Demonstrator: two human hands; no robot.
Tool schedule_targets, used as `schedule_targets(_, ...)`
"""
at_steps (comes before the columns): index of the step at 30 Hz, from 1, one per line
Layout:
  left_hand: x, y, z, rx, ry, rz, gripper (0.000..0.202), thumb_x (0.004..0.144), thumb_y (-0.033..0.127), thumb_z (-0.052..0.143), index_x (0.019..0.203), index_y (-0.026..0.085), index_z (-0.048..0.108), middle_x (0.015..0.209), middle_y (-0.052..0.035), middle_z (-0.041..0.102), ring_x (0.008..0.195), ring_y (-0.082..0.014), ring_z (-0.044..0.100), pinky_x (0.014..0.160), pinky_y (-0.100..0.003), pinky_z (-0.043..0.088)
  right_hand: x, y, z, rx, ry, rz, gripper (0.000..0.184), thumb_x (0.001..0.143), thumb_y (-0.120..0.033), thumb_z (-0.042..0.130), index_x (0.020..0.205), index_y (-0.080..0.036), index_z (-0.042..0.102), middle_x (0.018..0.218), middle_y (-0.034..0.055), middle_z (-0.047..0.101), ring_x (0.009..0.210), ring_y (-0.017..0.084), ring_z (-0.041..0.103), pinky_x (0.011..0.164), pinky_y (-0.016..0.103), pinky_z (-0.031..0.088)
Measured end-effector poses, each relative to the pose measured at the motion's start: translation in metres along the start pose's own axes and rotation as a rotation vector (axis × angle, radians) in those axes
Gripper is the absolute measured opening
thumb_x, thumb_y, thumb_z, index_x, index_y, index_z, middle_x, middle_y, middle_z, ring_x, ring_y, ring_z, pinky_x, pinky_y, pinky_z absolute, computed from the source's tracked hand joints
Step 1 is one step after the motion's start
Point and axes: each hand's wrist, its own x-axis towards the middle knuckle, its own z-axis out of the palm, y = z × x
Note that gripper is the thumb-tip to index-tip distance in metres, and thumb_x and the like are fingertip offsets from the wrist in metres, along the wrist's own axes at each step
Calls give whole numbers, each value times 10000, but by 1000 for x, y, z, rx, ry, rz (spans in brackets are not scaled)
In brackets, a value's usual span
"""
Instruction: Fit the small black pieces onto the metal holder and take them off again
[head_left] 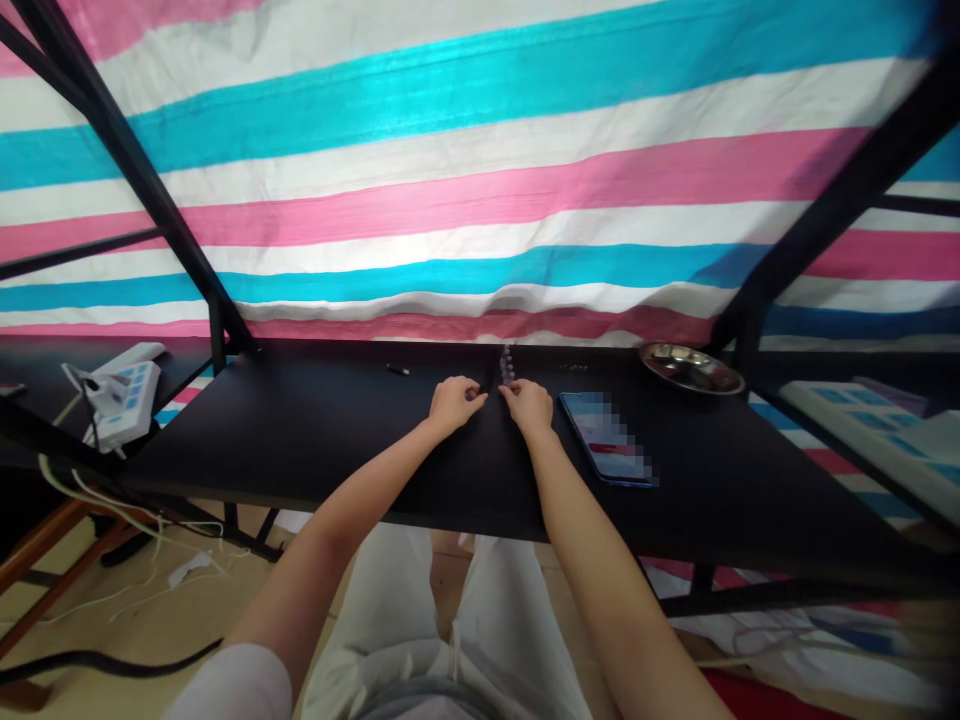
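Observation:
Above the middle of the black table [337, 440], my two hands are close together but apart. My left hand [456, 403] is closed in a pinch, with a small dark bit at its fingertips that is too small to name. My right hand [529, 406] is also closed, thumb and fingers together, at the near end of a row of small clear bead-like pieces [507, 362]. Whether its fingertips grip one of these pieces or only touch the row, I cannot tell. Just right of that hand lies a phone [600, 445], its lit screen partly pixelated.
A shiny round metal plate [694, 370] sits at the back right. Several tiny pieces [574, 367] lie behind the phone. A small dark and white object [398, 369] is at the back left. Black metal posts [169, 215] flank the table, and a striped sheet [480, 180] hangs behind.

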Motion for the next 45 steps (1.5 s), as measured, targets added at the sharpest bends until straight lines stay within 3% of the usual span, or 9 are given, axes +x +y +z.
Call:
schedule_targets(7, 20, 11, 20, 46, 1, -186, 151, 733, 319, 615, 802, 194, 665, 779, -23, 656, 789, -182, 573, 740, -321, 411, -5, 1, -4, -67, -12, -9, 325, 785, -382, 545, 1013, -165, 626, 938, 125, 654, 924, 248, 593, 741, 326, 412)
schedule_targets(13, 26, 8, 31, 163, -59, -229, 123, 712, 315, 636, 736, 201, 675, 827, -58, 658, 892, -252, 550, 801, -406, 380, -7, -1, -9, -91, -52, -5, 348, 791, -362, 538, 1045, -137, 610, 1041, 180, 620, 981, 289, 577, 769, 371, 410)
schedule_targets(20, 27, 11, 28, 184, -81, -279, 152, 701, 344, 656, 764, 207, 679, 805, -62, 651, 885, -255, 545, 806, -413, 371, -9, -5, -12, -101, -80, 34, 274, 773, -368, 556, 961, -174, 602, 984, 142, 642, 920, 256, 598, 741, 343, 416)
schedule_targets(27, 8, -16, -11, 366, -10, -26, 175, 766, 340, 596, 796, 177, 651, 870, -97, 603, 899, -262, 516, 813, -428, 354, -13, -11, -20, -30, -93, 49, 269, 818, -423, 462, 825, -190, 596, 853, 126, 646, 795, 249, 610, 627, 309, 389)
schedule_targets(33, -2, -72, -65, 466, 204, -150, 264, 807, 155, 471, 1038, 198, 591, 1074, -139, 552, 987, -290, 465, 797, -445, 366, -16, -15, -18, -28, -130, -109, 334, 803, -427, 448, 573, -205, 545, 666, 85, 607, 665, 205, 567, 563, 276, 319)
schedule_targets(36, 0, -99, -83, 474, 127, -191, 364, 790, 114, 471, 1124, 231, 554, 1207, -143, 491, 1079, -314, 413, 831, -483, 350, -18, -17, -14, 11, -116, -260, 351, 798, -417, 452, 521, -208, 498, 565, 47, 548, 579, 165, 509, 543, 261, 292)
schedule_targets(39, 5, -117, -92, 456, -43, -217, 345, 805, 140, 478, 1117, 263, 556, 1232, -115, 483, 1124, -313, 387, 858, -496, 335, -19, -19, -11, 77, -95, -373, 359, 796, -402, 454, 494, -208, 454, 504, 10, 489, 515, 132, 438, 533, 248, 280)
schedule_targets(42, 10, -124, -96, 452, -154, -206, 271, 822, 192, 488, 1077, 253, 555, 1159, -87, 530, 1094, -276, 420, 867, -457, 338, -21, -20, -10, 138, -69, -439, 373, 796, -395, 446, 477, -204, 409, 470, -12, 435, 482, 112, 378, 524, 242, 265)
schedule_targets(45, 13, -124, -97, 487, -158, -199, 199, 820, 192, 494, 1006, 214, 560, 1107, -84, 544, 1045, -251, 455, 839, -402, 352, -23, -22, -10, 177, -67, -482, 387, 794, -394, 440, 467, -202, 363, 453, -25, 389, 467, 100, 334, 517, 241, 248)
